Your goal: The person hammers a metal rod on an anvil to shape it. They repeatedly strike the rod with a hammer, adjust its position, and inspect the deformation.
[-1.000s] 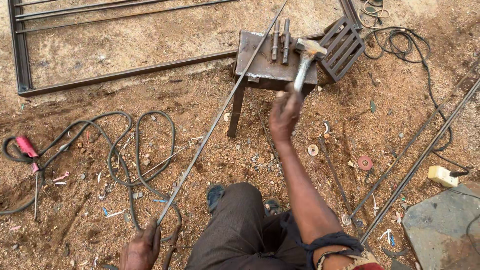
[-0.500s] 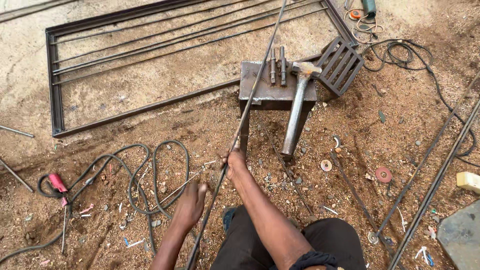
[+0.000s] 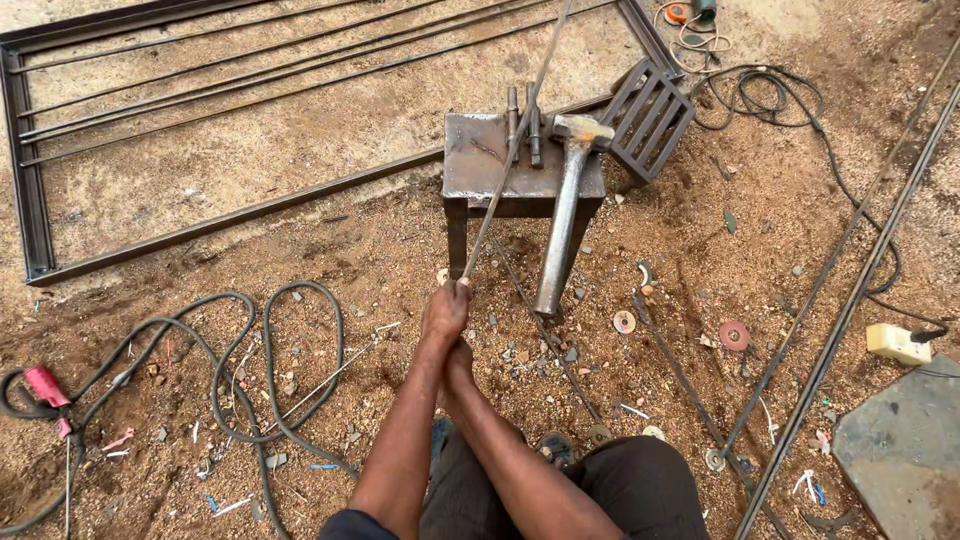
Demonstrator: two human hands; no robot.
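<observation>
— What has changed since half a second ago?

— Both hands have come together at the near end of the long thin steel rod (image 3: pixel 500 175). Before, the left hand was spread open, low beside the rod; now the left hand (image 3: pixel 445 310) is wrapped shut around the rod's end, fingers curled right over it. A second ago the right hand was up at the hammer; now the right hand (image 3: pixel 458 362) sits just behind and under the left, pressed against it.

— Is the right hand gripping the rod too?

— I cannot tell. The left wrist covers most of it, so whether its fingers close on anything is hidden.

— Which way does the rod run?

— Its long axis goes from the hands up and away, leaning slightly to the right. It passes over the small rusty square steel stool (image 3: pixel 475 160), between the short upright steel pegs (image 3: pixel 523 120) welded on the top, and on past the top edge of the view.

— And the hammer?

— The steel hammer with a pipe handle (image 3: pixel 562 215) has its head resting on the stool's top, handle slanting down to the sandy ground, untouched, just right of the rod.

— Anything else near?

— A black cable (image 3: pixel 260 370) loops on the ground to the left, a large rectangular steel frame (image 3: pixel 30 200) lies beyond, and a small black barred grille (image 3: pixel 650 118) leans by the stool.
</observation>
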